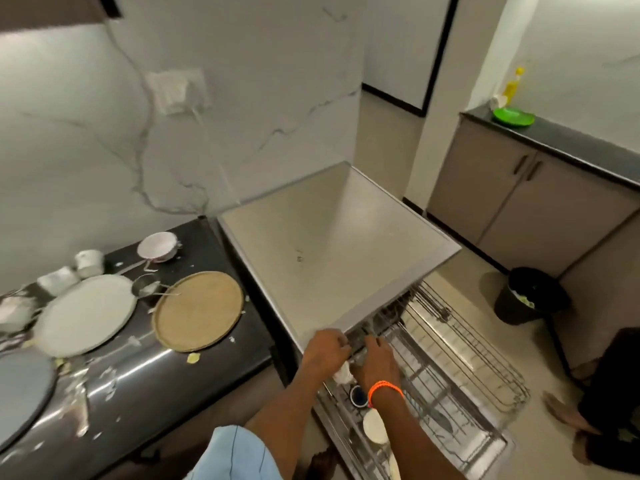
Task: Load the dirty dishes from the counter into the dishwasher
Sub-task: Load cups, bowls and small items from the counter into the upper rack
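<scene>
Both my hands reach into the pulled-out wire rack (pixel 460 386) of the steel dishwasher (pixel 332 244). My left hand (pixel 327 348) has curled fingers and seems to hold a white cup (pixel 343 373) that shows just below it. My right hand (pixel 379 358), with an orange band at the wrist, lies beside it over the rack; what it holds is hidden. A blue cup (pixel 358 396) and a white bowl (pixel 375 426) sit in the rack. Dirty dishes lie on the black counter (pixel 145 368): a tan plate (pixel 198 310), a white plate (pixel 86 315), a grey plate (pixel 20 393), a white bowl (pixel 157 247), cups (pixel 89 262).
Food scraps and spills cover the counter. A black bin (pixel 526 296) stands on the floor to the right, and another person's foot (pixel 568 415) rests near the rack. A grey cabinet (pixel 519 188) with a green plate (pixel 513 116) and yellow bottle (pixel 512 84) runs along the right wall.
</scene>
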Motion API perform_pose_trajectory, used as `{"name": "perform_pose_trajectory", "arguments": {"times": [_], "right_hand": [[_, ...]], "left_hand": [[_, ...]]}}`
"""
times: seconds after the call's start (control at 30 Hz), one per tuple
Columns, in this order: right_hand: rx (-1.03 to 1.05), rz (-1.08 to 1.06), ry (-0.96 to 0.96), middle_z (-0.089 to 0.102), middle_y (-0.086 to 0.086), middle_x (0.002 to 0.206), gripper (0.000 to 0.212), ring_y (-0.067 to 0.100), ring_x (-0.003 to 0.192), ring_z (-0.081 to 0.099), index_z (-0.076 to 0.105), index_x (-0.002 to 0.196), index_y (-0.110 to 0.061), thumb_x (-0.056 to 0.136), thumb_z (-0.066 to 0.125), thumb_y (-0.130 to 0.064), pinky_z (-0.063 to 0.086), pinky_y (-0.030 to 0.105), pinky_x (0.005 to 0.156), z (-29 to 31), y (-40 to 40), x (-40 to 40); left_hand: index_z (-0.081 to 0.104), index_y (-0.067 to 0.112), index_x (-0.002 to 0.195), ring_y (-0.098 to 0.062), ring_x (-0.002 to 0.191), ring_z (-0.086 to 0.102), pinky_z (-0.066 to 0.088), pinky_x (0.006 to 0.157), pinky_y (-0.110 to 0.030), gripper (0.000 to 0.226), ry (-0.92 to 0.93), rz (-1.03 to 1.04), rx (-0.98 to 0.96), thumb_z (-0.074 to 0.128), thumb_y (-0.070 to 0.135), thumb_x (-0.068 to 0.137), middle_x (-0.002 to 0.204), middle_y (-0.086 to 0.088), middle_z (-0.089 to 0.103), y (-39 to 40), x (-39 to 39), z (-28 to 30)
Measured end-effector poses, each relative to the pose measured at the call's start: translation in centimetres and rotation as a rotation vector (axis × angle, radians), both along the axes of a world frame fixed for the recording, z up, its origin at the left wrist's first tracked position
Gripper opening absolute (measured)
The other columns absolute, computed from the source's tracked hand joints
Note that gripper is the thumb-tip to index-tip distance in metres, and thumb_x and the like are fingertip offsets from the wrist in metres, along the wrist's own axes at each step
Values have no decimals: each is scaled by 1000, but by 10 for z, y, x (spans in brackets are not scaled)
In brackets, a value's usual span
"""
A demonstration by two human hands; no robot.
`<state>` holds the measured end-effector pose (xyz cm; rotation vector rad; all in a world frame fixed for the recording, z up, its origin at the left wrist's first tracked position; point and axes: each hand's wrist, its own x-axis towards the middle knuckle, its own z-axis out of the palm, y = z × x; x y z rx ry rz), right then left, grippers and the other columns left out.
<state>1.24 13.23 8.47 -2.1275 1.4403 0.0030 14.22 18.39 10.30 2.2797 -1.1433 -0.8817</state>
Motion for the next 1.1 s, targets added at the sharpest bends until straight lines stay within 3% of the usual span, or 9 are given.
{"name": "perform_pose_trajectory", "arguments": {"times": [0.13,0.27,0.4,0.6,0.73,0.9,1.1], "right_hand": [[-25,145,-77,49,5,136,52,29,122,52,51,130,-20,84,73,-31,51,37,91,21,23,27],[-63,268,-172,55,4,122,40,28,110,56,53,121,-20,86,68,-33,51,37,86,41,51,56],[-104,414,-174,57,5,117,41,27,111,56,55,120,-19,86,67,-37,49,37,87,50,83,91],[-106,611,-230,56,2,119,45,23,112,56,56,123,-19,84,68,-38,49,35,90,64,145,161],[-119,741,-265,58,2,117,41,23,111,56,56,120,-19,85,69,-37,48,33,88,74,201,210],[-108,878,-301,58,1,118,41,22,113,57,58,119,-20,85,71,-37,49,35,94,73,284,265],[-66,1030,-330,59,0,118,38,21,109,57,58,116,-21,84,71,-36,49,32,89,73,378,296]], "left_hand": [[76,23,97,-15,94,69,52,80,-25,20,-41,183,-37,65,31,82,99,4,75,43,27,23],[76,23,87,-12,86,69,56,76,-29,17,-72,297,-54,64,32,82,90,8,75,92,56,40],[74,16,77,-13,75,67,58,74,-37,17,-103,421,-83,61,27,78,77,4,72,145,83,51],[70,19,72,-8,70,64,51,64,-29,17,-133,637,-95,62,28,84,71,6,69,227,124,68],[74,25,82,-5,77,64,50,70,-25,10,-151,765,-136,64,29,85,82,10,72,293,154,80],[75,22,86,-13,85,68,54,76,-29,14,-165,925,-120,65,31,84,88,4,74,388,189,84],[78,22,94,-19,95,70,55,84,-31,25,-211,1134,-77,63,37,80,98,0,76,497,207,78]]}}
